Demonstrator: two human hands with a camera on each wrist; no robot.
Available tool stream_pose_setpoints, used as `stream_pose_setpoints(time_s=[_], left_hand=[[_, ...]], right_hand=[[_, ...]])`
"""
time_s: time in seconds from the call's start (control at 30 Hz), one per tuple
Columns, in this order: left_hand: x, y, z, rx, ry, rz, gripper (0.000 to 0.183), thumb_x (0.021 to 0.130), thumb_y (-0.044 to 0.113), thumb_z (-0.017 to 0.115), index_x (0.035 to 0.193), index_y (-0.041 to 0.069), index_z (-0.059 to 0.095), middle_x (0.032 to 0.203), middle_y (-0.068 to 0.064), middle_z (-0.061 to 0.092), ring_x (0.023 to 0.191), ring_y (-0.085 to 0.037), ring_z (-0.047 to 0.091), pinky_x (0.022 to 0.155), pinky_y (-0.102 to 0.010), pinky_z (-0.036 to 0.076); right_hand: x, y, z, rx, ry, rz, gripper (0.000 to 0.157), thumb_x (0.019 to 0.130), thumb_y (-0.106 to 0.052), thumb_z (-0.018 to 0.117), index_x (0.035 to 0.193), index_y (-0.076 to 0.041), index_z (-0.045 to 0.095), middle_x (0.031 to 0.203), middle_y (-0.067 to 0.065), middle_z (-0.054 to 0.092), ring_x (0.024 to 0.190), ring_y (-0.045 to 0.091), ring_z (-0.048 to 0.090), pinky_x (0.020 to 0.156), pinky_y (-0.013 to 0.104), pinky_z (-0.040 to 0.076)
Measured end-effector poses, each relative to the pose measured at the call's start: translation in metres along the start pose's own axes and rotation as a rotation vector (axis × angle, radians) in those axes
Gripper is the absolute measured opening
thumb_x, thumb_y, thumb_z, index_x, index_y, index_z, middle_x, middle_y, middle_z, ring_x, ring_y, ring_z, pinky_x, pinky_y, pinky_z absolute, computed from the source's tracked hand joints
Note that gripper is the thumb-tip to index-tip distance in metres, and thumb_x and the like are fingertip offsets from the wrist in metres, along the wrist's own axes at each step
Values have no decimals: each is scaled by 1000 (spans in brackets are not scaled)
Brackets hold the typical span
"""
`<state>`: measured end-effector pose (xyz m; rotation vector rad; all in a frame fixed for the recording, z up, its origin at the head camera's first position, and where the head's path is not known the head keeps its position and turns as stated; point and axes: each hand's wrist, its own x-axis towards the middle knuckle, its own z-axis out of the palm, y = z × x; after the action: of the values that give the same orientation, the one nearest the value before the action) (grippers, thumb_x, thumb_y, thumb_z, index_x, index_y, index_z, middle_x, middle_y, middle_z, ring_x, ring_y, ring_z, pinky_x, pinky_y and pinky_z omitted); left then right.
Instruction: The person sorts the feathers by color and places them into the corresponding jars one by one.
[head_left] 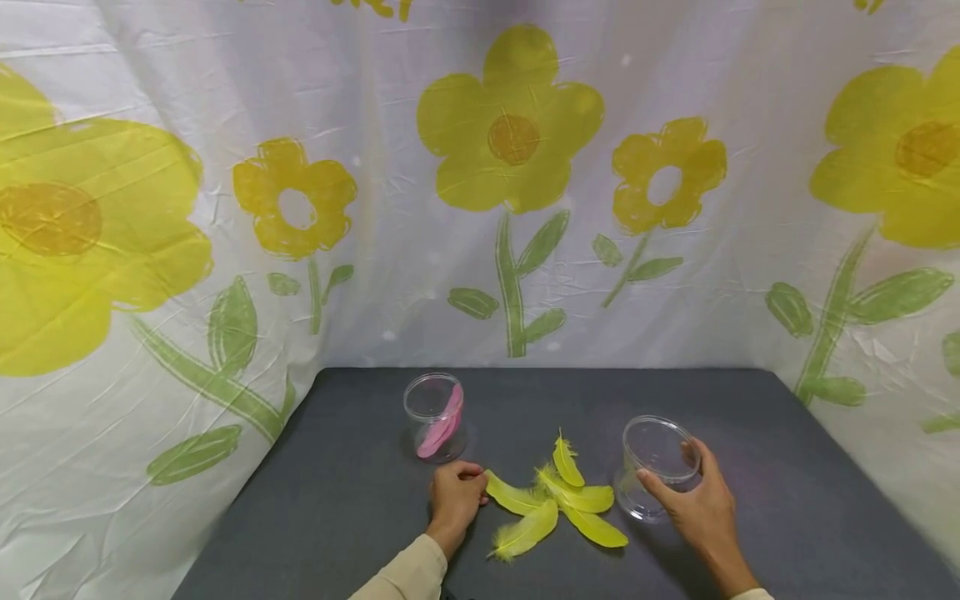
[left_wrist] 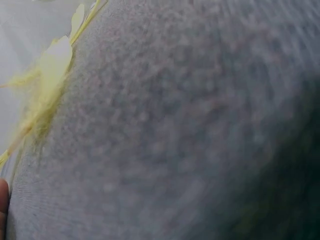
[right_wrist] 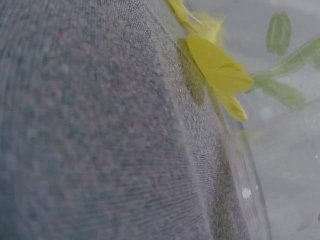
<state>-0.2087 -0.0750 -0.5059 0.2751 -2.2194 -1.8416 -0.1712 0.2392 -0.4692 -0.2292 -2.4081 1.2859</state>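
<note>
R hand (head_left: 705,507): grasping clear cup (head_left: 636,468), thumb on near side, fingers round R side; prob. gripped so to steady light plastic w/o blocking mouth. Mouth up, upright or nearly so, no contents visible; base on counter (head_left: 360,492) or just above, can't tell which.

L hand (head_left: 455,502): fingers curled, at outer end of leftmost feather (head_left: 513,497); pinch or mere touch, can't tell. End contact prob. to spare soft vane.

Yellow feathers (head_left: 573,497), qty 5 visible: mid-counter, betw. hands, fanned star-like, inner ends mostly overlapping, outer ends apart; spread prob. for easy reach from either side.

Second cup (head_left: 413,427): clear, upright, just beyond L hand; set back prob. to leave near area free for both hands. Contents: pink item (head_left: 444,425), feather-like, slanting up wall, prob. too long to lie flat.

Backdrop (head_left: 390,258): white cloth w/ yellow flowers, behind counter.
</note>
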Motion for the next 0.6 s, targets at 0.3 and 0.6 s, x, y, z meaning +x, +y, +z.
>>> stream_pose_setpoints(time_s=[0.3, 0.6], left_hand=[[0, 10, -4, -47, 53, 22, 6, 78, -8, 71, 79, -2, 70, 68, -8, 63, 50, -20, 62, 48, -27, 53], [3, 32, -10, -102, 67, 114, 5, 79, -5, 72, 84, -4, 71, 73, -9, 65, 56, -27, 65, 53, -30, 55]], right_hand=[[-3, -2, 2, 30, 10, -6, 97, 73, -36, 85, 145, -1, 31, 139, 23, 45, 128, 43, 36, 99, 61, 27], [-4, 0, 2, 23, 2, 6, 100, 73, -39, 84, 147, -1, 28, 142, 23, 43, 130, 45, 34, 99, 62, 27]])
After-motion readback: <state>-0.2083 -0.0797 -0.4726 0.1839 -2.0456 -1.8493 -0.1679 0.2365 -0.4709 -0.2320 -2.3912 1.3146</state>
